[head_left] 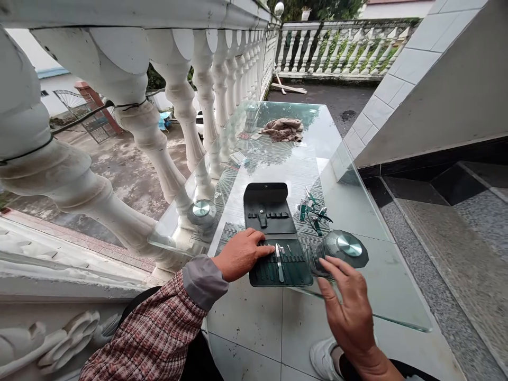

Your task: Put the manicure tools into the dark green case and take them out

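Observation:
A dark green manicure case (270,226) lies unfolded on the glass table, its snap flap pointing away from me. Elastic loops hold slim metal tools along its near panel, among them a pale-handled tool (279,264). My left hand (242,254) rests on the case's left edge, index finger stretched across the tool tops and touching them. To the right of the case, my right hand (347,296) hovers over the table edge, thumb and fingers apart with nothing visible between them. Close to its fingertips lie a few thin metal tools (309,251). Nail clippers (315,214) sit in a small pile beyond.
The glass table (357,211) has round metal-capped supports (349,245) beneath it. A crumpled brown cloth (282,129) lies at its far end. White balusters (182,100) line the left side; stone steps (456,222) rise on the right.

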Action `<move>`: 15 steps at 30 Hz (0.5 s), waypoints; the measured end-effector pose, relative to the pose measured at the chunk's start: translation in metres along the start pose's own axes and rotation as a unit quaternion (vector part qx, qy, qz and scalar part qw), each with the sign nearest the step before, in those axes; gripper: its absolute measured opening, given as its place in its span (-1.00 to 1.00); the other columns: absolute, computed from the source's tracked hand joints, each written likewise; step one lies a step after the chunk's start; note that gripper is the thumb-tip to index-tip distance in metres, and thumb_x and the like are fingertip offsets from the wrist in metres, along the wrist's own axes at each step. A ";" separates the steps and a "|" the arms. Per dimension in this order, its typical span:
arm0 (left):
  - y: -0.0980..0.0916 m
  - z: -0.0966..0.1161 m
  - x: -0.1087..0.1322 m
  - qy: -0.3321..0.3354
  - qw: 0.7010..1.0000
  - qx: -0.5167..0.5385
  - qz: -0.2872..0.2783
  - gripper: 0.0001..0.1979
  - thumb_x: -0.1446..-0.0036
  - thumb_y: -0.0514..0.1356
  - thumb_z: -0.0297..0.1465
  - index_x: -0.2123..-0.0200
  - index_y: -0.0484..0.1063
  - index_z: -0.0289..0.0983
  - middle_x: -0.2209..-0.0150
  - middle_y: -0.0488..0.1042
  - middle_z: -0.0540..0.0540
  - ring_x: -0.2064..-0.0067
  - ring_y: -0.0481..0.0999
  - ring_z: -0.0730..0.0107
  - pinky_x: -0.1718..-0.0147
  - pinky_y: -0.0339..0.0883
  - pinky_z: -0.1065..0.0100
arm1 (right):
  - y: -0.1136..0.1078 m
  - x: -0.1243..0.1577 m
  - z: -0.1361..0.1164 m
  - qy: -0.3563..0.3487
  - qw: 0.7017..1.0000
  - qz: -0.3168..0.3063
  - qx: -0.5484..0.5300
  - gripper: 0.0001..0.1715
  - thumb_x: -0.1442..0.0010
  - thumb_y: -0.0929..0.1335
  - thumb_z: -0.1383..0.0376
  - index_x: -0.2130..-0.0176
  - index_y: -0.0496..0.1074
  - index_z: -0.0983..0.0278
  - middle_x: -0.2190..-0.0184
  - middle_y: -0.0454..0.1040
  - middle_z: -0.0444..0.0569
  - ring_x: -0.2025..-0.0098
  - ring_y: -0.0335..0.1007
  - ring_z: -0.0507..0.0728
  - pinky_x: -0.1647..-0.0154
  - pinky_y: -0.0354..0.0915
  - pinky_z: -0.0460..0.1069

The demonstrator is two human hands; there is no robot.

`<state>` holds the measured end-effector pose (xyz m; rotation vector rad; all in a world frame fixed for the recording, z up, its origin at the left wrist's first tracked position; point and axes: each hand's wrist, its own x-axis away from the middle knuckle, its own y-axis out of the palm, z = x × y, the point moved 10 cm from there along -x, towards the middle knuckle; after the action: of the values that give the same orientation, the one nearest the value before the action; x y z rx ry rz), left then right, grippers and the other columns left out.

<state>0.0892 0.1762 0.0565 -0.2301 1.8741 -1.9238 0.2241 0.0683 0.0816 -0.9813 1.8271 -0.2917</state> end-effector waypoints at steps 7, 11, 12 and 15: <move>-0.006 -0.001 -0.002 -0.015 1.000 0.015 0.005 -0.68 -0.25 0.02 -0.54 -0.06 0.24 -0.22 0.15 0.34 -0.13 0.15 0.32 0.30 0.17 0.28 0.31 | -0.021 -0.014 0.053 -0.006 0.997 -0.027 0.074 -0.66 -0.25 0.22 0.20 0.01 0.34 0.23 0.13 0.40 0.05 0.05 0.29 0.19 0.04 0.22 0.13; -0.007 -0.001 -0.003 -0.010 1.000 0.019 0.001 -0.73 -0.25 0.04 -0.52 -0.01 0.29 -0.25 0.14 0.35 -0.14 0.15 0.33 0.30 0.15 0.30 0.28 | 0.001 -0.003 0.045 -0.055 0.991 -0.089 0.084 -0.64 -0.25 0.21 0.23 -0.03 0.32 0.24 0.09 0.38 0.06 0.00 0.27 0.19 0.00 0.21 0.14; -0.006 -0.001 -0.003 -0.009 1.000 0.017 0.002 -0.74 -0.25 0.03 -0.51 0.00 0.29 -0.25 0.13 0.35 -0.15 0.14 0.33 0.29 0.14 0.30 0.27 | 0.009 0.000 0.042 -0.063 0.988 -0.106 0.098 -0.61 -0.26 0.21 0.22 -0.05 0.31 0.24 0.06 0.37 0.07 -0.02 0.25 0.20 0.00 0.21 0.15; -0.006 -0.003 -0.003 -0.009 1.000 0.013 0.010 -0.74 -0.26 0.02 -0.51 0.00 0.30 -0.24 0.13 0.35 -0.15 0.13 0.34 0.29 0.14 0.32 0.24 | 0.024 0.006 0.033 -0.086 0.973 -0.144 0.161 -0.56 -0.25 0.21 0.18 -0.09 0.30 0.22 -0.03 0.33 0.08 -0.09 0.19 0.25 0.01 0.21 0.18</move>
<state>0.0899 0.1797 0.0625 -0.2199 1.8312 -1.9264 0.2390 0.0864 0.0478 -1.0040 1.4249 -0.6401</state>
